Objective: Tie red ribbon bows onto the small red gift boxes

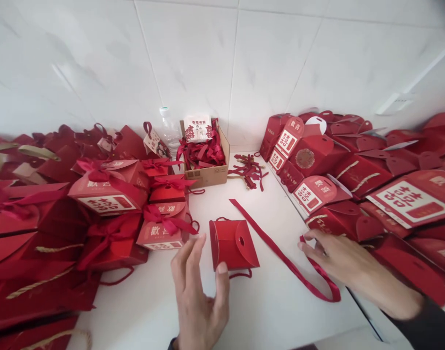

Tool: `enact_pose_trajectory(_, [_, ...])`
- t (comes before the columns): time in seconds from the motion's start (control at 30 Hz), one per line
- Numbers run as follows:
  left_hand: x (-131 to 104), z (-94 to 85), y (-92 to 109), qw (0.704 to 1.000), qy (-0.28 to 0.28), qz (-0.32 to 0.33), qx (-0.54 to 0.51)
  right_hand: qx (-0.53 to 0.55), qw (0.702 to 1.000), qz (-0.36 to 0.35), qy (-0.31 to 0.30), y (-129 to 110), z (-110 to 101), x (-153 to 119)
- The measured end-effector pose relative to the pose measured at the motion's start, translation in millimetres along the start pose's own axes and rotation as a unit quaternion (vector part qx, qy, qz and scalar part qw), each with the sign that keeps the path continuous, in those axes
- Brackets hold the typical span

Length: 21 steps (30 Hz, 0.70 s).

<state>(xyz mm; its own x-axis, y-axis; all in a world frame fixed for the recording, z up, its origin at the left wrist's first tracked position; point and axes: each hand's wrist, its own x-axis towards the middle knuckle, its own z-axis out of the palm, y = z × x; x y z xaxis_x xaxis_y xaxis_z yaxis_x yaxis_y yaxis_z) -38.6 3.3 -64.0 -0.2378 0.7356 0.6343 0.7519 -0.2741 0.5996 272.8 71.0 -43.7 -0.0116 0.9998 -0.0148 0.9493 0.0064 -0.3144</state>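
Observation:
A small red gift box (231,245) with a folded-over flap and short cord handles lies on the white table. Close to its near left corner is my left hand (202,287), thumb and fingers apart, with nothing between them. To the right, my right hand (326,255) pinches one end of a long red ribbon (280,253). The ribbon loops toward me, then runs back across the table past the box's right side to its free end.
Ribbon-tied red boxes (111,187) are stacked on the left, untied ones (317,150) on the right. At the back stand a cardboard box (207,175) of red ribbons and a clear plastic bottle (167,126). Short dark-red strips (247,170) lie beside them on the white table (240,311).

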Motion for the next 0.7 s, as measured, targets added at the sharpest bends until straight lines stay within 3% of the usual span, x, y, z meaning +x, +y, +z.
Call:
enact_pose_trajectory(0.1, [10,6.6,3,0.997,-0.058,0.041,0.02,0.006,0.999,-0.022,-0.045,-2,18,5])
enact_pose_trajectory(0.23, [7,10.2,5,0.991,-0.12,0.055,0.025,0.028,0.996,-0.04,-0.077,2,26,3])
enact_pose_trajectory(0.5, [8,1.6,21,0.988,-0.133,0.058,0.054,0.033,0.996,0.026,-0.081,17,23,-4])
enact_pose_trajectory(0.7, [20,3.9,31,0.983,-0.173,0.053,0.002,0.125,0.989,-0.018,-0.075,-9,8,-8])
